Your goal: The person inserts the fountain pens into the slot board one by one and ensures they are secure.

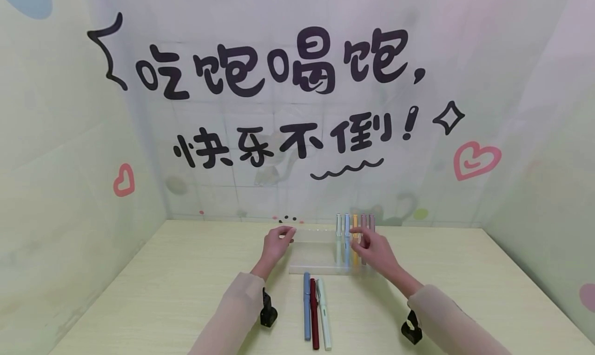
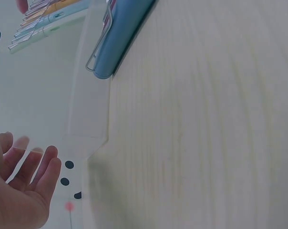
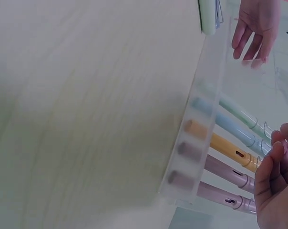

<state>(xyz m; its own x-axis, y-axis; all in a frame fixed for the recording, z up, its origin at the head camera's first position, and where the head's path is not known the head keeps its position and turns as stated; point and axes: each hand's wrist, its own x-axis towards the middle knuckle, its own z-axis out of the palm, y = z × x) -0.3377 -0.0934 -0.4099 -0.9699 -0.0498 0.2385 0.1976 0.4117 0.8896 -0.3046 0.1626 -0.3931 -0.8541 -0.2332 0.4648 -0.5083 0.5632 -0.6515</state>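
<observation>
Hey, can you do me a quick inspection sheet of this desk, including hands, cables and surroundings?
Surface: pale wood-grain table.
Job's things, standing: clear stand with a pale green pen, light blue pen, orange pen and two mauve pens toward its right end.
Job's things, loose: blue pen, dark red pen and whitish-green pen lying before the stand.
Clutter: nothing seen.
Left hand: at the stand's upper left corner; grip unclear.
Right hand: by the standing pens; contact unclear.
Cables: nothing seen.
Surroundings: pale wall with black writing.
</observation>
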